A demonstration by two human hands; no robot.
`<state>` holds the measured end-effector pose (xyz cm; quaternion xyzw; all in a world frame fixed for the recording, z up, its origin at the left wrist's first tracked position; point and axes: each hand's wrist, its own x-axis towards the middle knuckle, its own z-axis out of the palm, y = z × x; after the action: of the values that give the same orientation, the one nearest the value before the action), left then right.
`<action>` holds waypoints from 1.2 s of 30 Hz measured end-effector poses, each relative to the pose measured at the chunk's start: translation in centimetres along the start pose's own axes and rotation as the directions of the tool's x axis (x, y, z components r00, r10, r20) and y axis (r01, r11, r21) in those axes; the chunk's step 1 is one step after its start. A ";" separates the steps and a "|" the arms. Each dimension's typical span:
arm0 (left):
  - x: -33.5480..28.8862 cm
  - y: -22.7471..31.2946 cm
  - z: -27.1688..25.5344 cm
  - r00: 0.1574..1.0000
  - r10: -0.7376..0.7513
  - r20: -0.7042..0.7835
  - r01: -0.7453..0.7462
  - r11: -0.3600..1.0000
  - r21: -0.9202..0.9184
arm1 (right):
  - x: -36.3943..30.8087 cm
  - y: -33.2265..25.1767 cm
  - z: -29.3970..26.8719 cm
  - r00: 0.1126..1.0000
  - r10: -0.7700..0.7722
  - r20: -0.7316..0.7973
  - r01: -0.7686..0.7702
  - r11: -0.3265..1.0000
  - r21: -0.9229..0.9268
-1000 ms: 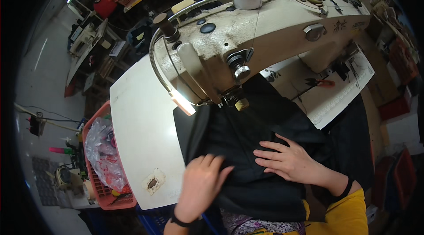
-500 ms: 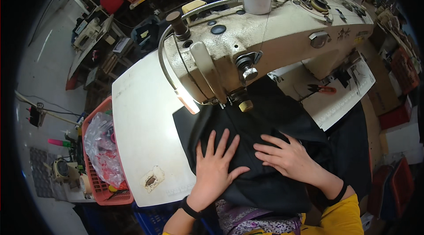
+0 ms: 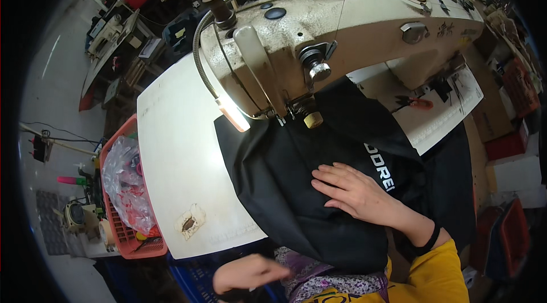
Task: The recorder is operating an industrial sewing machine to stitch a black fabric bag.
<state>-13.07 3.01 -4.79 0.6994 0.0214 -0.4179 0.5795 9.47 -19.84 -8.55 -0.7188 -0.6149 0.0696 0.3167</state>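
Note:
A black garment (image 3: 285, 189) with white lettering is spread under the needle area of a cream sewing machine (image 3: 364, 29), covering part of its white table. On the cloth, in front of the needle, my right hand (image 3: 356, 196) lies flat with fingers stretched out. My left hand (image 3: 250, 273) is off the cloth, near the table's front edge and beside my purple-patterned apron (image 3: 319, 280). Motion smears its fingers, so I cannot make out whether it holds anything. A lit lamp (image 3: 232, 114) shines beside the needle.
An orange-red basket (image 3: 108, 189) holding a clear plastic bag (image 3: 126, 189) stands left of the table (image 3: 182, 155). Orange-handled thread snips (image 3: 419, 103) lie under the machine arm. A blue crate (image 3: 191, 280) is below the front edge. Other machines stand at left.
My left hand has lifted off the garment and moved down toward my body. My right hand has shifted slightly left on the cloth, and white lettering now shows beside it.

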 end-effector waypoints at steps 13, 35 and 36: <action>12.1 -2.2 7.5 0.862 0.022 -0.506 -0.084 0.991 -0.101 | -0.2 0.5 -0.2 0.998 -0.016 0.068 0.014 0.999 0.033; 10.9 6.1 1.2 0.547 0.518 -0.658 0.334 0.585 0.739 | -2.9 -0.1 -0.2 0.998 -0.025 0.065 0.023 0.999 0.023; 10.9 5.7 1.2 0.535 0.535 -0.654 0.326 0.583 0.744 | -3.0 -0.7 -0.3 0.999 0.018 0.034 -0.020 0.999 0.047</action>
<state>-3.78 -4.81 -6.87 0.9875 0.0556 0.0506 0.1386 8.34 -22.70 -8.79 -0.7157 -0.6114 0.0992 0.3227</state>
